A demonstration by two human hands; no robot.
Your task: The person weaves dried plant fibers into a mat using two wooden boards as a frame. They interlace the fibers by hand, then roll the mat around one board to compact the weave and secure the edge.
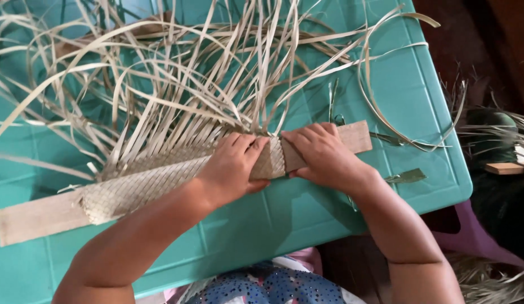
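Left hand (235, 166) clamped over right end of woven strip band (160, 183), fingers curled on its top edge. Right hand (324, 155) just beside it, pressing down on wooden board (355, 137) — fingertips touching band's end. Hands close together, nearly meeting. Band wraps around board, lying slantwise across teal table (408, 84). Loose pale strips (177, 73) fan upward from band's far edge — tangled, spread over table. Small green leaf scrap (407, 177) near right wrist.
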